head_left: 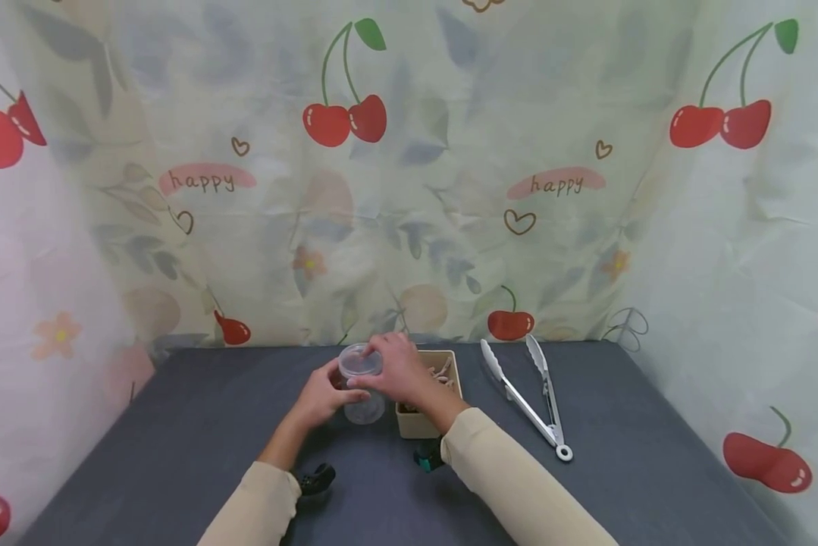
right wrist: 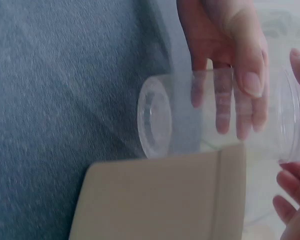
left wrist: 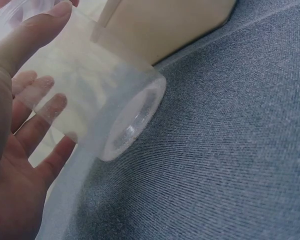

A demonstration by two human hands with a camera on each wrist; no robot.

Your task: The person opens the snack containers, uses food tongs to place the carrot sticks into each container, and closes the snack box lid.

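Beige sleeves (head_left: 524, 485) lay nearest the camera, reaching over the dark tabletop (head_left: 620, 455). Just left of the beige box (head_left: 418, 427), a clear jar (head_left: 364, 411) was upright, its long axis roughly vertical, base down and mouth end upward. The left hand (head_left: 320, 398) curled thumb and fingers round its body; the right hand (head_left: 402, 368) pinched the lid (head_left: 359, 362) at the top, thumb opposite fingers.
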